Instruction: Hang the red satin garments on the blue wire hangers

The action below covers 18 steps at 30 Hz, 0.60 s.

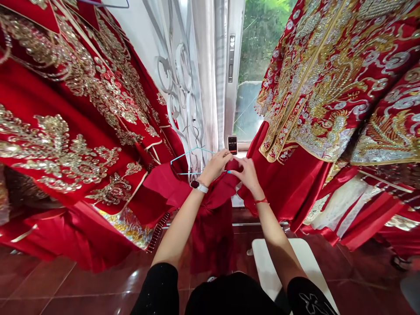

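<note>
Solid deep crimson on the dress [213,227], and it's pale turquoise on its hanger [183,156]! Over on the left, a bright red gown [62,148] bursts into glittering gold floral sprays. On the right, the red jacket [315,83] answers in gold and silver, all curls and scrolls! White on the scrollwork [180,94], white on the curtain [205,65], white on the stool [263,256]. Below, dark red tiles [101,280] with pale lines, and black sleeves [157,288], the right bearing a white outlined motif.

Red garment [212,227] on blue hanger [187,173]
</note>
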Tool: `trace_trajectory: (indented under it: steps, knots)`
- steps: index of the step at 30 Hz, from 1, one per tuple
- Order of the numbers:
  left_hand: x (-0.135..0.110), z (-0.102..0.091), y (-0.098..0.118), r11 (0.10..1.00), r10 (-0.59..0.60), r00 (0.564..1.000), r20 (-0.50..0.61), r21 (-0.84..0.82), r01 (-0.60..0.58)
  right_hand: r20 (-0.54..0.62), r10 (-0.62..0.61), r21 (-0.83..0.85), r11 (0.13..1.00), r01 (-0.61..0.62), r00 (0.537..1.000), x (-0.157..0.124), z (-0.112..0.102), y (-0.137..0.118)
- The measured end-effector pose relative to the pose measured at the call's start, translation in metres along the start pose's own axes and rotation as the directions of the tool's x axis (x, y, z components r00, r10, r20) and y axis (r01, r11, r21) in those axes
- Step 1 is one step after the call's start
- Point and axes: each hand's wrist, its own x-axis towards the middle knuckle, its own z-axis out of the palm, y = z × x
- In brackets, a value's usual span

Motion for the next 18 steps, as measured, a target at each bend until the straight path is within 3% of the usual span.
trace_trajectory:
  steps: [3, 5, 6, 8, 9, 10, 12, 14, 18]
  knots:
    - [-0.016, -0.018, 0.008, 0.998, 0.022, 0.995, -0.1, -0.058, -0.028, -0.045, -0.011, -0.209, 0.978, 0.001, 0.999, 0.018, -0.009, 0.004]
    - [-0.043, -0.036, 0.008, 0.995, -0.095, 0.949, -0.299, -0.033, 0.089, 0.017, -0.014, -0.183, 0.983, 0.017, 1.0, 0.025, -0.006, 0.007]
    - [-0.062, -0.045, 0.005, 0.979, -0.192, 0.881, -0.433, -0.018, 0.205, 0.042, -0.009, -0.155, 0.988, 0.015, 0.999, 0.027, -0.004, 0.009]
    - [-0.104, -0.061, -0.006, 0.879, -0.372, 0.634, -0.678, -0.038, 0.475, 0.056, 0.013, -0.121, 0.993, -0.006, 0.998, 0.027, 0.003, 0.012]
    - [-0.125, -0.066, -0.014, 0.817, -0.43, 0.535, -0.727, -0.061, 0.574, 0.046, 0.027, -0.12, 0.993, -0.021, 0.999, 0.025, 0.006, 0.012]
    - [-0.143, -0.069, -0.022, 0.774, -0.485, 0.522, -0.702, -0.067, 0.63, 0.029, 0.042, -0.13, 0.991, -0.037, 0.999, 0.024, 0.01, 0.012]
    - [-0.171, -0.068, -0.037, 0.718, -0.618, 0.582, -0.528, -0.079, 0.692, -0.02, 0.072, -0.162, 0.984, -0.074, 0.997, 0.021, 0.018, 0.01]
    - [-0.184, -0.061, -0.047, 0.683, -0.702, 0.607, -0.371, -0.109, 0.723, -0.079, 0.094, -0.187, 0.976, -0.107, 0.992, 0.02, 0.025, 0.006]
    - [-0.191, -0.038, -0.04, 0.636, -0.763, 0.57, -0.305, -0.198, 0.745, -0.192, 0.053, -0.125, 0.989, -0.078, 0.98, 0.014, 0.033, 0.001]
